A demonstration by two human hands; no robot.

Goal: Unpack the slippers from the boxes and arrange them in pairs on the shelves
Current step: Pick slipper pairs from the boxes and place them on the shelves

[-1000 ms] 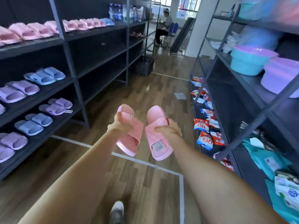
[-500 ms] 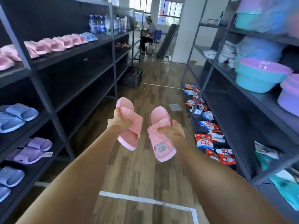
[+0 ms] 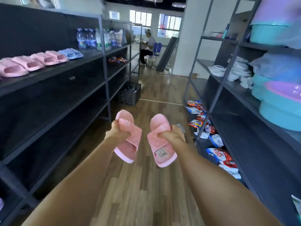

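shelf (image 3: 84,61) of pink slippers (image 3: 40,60); left hand (image 3: 118,132), right hand (image 3: 171,136) on pair (image 3: 129,145)

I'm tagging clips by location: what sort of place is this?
Probably a small shop or stockroom being stocked: dark metal shelving lines an aisle, holding rows of pink slippers, bottled water and plastic basins.
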